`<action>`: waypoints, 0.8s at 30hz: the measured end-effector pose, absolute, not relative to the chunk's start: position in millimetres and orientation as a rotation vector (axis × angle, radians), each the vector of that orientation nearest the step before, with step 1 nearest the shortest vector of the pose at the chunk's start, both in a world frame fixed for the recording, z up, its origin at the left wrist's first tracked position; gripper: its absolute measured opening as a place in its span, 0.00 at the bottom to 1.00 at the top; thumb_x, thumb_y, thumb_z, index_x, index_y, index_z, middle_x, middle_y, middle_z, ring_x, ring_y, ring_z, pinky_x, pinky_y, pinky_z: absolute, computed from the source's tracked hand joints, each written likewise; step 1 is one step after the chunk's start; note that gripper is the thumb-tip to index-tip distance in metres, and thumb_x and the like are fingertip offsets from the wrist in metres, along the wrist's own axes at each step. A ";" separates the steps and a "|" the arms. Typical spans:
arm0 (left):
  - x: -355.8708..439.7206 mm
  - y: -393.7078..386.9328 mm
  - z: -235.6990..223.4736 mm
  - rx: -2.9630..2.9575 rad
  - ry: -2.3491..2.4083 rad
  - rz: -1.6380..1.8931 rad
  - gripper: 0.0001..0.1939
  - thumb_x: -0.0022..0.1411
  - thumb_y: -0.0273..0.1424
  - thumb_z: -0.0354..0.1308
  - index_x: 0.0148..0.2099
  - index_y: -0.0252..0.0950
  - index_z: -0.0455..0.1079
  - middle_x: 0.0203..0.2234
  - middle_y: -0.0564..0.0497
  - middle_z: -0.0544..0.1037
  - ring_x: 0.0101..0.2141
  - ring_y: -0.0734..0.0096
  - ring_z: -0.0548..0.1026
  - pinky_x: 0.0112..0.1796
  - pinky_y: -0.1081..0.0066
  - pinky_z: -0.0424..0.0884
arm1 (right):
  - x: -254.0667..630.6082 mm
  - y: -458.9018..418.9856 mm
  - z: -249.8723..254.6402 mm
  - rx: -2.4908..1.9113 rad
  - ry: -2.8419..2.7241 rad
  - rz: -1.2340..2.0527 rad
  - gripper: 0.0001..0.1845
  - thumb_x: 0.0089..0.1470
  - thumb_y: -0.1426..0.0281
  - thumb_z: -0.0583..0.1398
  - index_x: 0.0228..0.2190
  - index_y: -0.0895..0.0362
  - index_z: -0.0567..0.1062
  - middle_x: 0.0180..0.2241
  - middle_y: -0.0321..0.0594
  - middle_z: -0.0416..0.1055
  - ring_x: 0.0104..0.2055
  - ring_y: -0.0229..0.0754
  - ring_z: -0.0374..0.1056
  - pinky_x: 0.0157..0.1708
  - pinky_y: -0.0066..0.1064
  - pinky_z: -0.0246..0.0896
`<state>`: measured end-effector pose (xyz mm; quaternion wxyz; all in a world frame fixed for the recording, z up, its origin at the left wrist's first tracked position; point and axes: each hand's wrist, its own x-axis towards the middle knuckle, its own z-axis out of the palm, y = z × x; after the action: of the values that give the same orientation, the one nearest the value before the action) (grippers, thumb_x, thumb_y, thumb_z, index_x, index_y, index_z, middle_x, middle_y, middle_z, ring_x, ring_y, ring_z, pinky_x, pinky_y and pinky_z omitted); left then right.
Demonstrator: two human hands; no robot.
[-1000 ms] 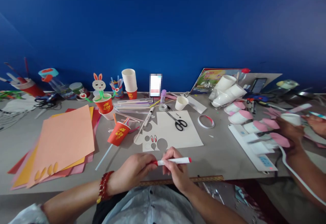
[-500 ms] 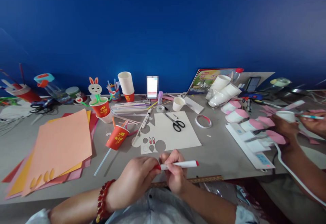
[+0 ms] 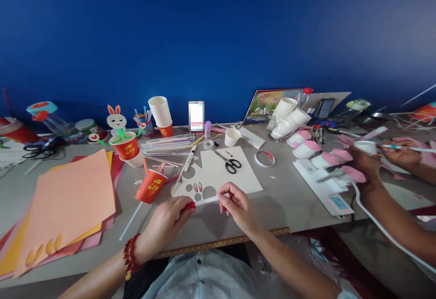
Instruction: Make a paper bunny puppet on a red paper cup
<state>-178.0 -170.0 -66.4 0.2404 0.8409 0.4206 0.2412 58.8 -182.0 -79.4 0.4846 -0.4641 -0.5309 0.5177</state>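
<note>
Between my two hands is a white marker with red ends [image 3: 206,200]. Closed on its red end at the left is my left hand [image 3: 172,217], which has a red bead bracelet at the wrist. The fingers of my right hand [image 3: 235,206] pinch the other end, where a bit of red shows. Just beyond them lies a white sheet with round holes cut out [image 3: 250,178]. Black-handled scissors [image 3: 233,165] rest on that sheet, near two small red-and-black ear shapes [image 3: 198,188]. A red paper cup [image 3: 151,185] leans on its side, left of the sheet.
Coloured paper sheets [image 3: 75,190] are stacked at the left. A rabbit figure [image 3: 116,121] stands in a red cup. Straws [image 3: 166,144], a tape roll [image 3: 265,158] and a power strip [image 3: 320,190] lie about. At the right, another person's hands hold a white cup [image 3: 365,147] and a pen.
My hands have moved forward over the table with the marker. My right hand has shifted from the marker's middle to its far end. The view has turned slightly right.
</note>
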 end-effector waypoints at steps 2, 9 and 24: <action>-179.3 -168.6 -66.8 2.237 1.157 0.695 0.11 0.71 0.35 0.48 0.44 0.38 0.70 0.34 0.48 0.79 0.32 0.67 0.77 0.33 0.71 0.71 | 60.6 -181.2 -80.3 -1.145 -1.401 1.252 0.13 0.62 0.58 0.57 0.35 0.55 0.73 0.20 0.32 0.68 0.20 0.34 0.61 0.21 0.24 0.55; -185.1 -155.9 -63.5 1.954 1.118 0.764 0.14 0.71 0.39 0.48 0.42 0.36 0.69 0.26 0.52 0.74 0.28 0.72 0.72 0.29 0.74 0.68 | 63.9 -177.4 -76.2 -1.154 -1.802 1.164 0.14 0.66 0.59 0.52 0.35 0.53 0.72 0.22 0.32 0.70 0.22 0.34 0.62 0.24 0.24 0.56; -178.7 -152.9 -95.0 2.439 1.033 0.872 0.07 0.70 0.27 0.49 0.41 0.37 0.68 0.31 0.48 0.77 0.32 0.68 0.75 0.35 0.70 0.70 | 110.7 -104.8 -101.9 -1.335 -1.671 0.893 0.15 0.63 0.65 0.53 0.48 0.53 0.74 0.30 0.37 0.72 0.28 0.38 0.67 0.28 0.26 0.63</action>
<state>-178.7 -152.9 -95.0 0.1758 0.8611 0.3645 0.3078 110.7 -104.8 -101.9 0.4004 -0.5280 -0.6606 0.3529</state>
